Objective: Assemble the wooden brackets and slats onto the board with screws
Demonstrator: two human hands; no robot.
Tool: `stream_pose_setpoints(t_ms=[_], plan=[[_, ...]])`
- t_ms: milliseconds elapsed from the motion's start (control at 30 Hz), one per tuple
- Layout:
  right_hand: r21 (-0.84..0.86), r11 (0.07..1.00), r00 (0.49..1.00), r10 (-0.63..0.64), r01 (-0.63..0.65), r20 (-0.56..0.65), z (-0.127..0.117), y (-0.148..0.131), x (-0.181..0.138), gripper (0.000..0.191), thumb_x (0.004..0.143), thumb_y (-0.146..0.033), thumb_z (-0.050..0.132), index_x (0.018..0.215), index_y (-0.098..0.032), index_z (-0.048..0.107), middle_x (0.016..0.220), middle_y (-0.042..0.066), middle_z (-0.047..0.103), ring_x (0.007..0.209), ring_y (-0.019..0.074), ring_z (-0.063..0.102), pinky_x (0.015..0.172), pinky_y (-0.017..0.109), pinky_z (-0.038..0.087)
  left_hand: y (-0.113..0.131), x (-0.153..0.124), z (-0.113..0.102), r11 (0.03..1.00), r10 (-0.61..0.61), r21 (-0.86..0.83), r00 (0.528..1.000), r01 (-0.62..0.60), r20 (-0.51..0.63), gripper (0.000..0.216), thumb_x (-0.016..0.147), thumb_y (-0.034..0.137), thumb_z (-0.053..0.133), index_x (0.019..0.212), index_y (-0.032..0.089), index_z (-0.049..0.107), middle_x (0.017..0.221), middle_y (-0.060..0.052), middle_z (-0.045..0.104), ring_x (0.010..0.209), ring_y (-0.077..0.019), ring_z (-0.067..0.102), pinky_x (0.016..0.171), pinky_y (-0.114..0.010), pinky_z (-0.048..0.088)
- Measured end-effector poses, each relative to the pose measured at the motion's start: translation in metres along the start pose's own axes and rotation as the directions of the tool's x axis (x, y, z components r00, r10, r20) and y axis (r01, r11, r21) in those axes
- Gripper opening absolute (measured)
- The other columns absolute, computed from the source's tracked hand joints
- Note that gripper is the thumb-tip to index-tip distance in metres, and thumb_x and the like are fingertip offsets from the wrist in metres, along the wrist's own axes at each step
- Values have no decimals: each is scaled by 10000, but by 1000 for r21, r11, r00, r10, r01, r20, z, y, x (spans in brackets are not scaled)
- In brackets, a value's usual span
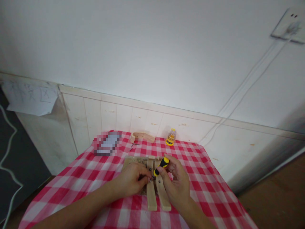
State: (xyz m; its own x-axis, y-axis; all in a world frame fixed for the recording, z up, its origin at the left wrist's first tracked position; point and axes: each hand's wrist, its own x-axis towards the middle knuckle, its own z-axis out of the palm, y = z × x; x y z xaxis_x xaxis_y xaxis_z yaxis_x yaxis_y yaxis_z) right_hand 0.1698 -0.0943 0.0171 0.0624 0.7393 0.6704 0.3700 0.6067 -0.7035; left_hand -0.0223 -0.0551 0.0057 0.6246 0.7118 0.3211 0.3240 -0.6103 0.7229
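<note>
My right hand grips a short yellow-and-black screwdriver, tilted with its lower end down to the left. Thumb and finger of my left hand are pinched close to that lower end; something small and dark is at the fingertips, too small to make out. Beneath both hands lie two pale wooden strips side by side, a left strip and a right strip, with small dark metal fittings on them. Under the strips is a brownish patterned panel, partly covered by my left hand.
A red-and-white checked cloth covers the table. Toward the wall stand a curved wooden piece and a yellow-capped clear container. Small metal pieces and a blurred-out flat device lie nearby. Cables run down from a wall socket.
</note>
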Motion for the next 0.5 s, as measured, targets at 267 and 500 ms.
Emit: stream_pose_setpoints(t_ms=[267, 500], plan=[[-123, 978, 986, -169, 169, 13, -3, -3, 2, 429, 900, -137, 673, 1290, -316, 656, 1090, 51, 776, 863, 196, 774, 765, 313, 656, 3, 0, -2, 1000, 13, 16, 1000, -13, -12, 199, 791, 76, 592, 803, 174, 765, 794, -25, 767, 718, -149, 674, 658, -218, 426], [-138, 970, 977, -187, 200, 101, -7, -5, 1, 485, 926, -144, 619, 1381, -308, 594, 1090, 57, 791, 877, 204, 787, 770, 310, 659, 3, 0, -1, 998, -14, 57, 1000, 14, 0, 180, 806, 84, 596, 769, 175, 747, 756, -17, 753, 689, -145, 657, 646, -227, 413]])
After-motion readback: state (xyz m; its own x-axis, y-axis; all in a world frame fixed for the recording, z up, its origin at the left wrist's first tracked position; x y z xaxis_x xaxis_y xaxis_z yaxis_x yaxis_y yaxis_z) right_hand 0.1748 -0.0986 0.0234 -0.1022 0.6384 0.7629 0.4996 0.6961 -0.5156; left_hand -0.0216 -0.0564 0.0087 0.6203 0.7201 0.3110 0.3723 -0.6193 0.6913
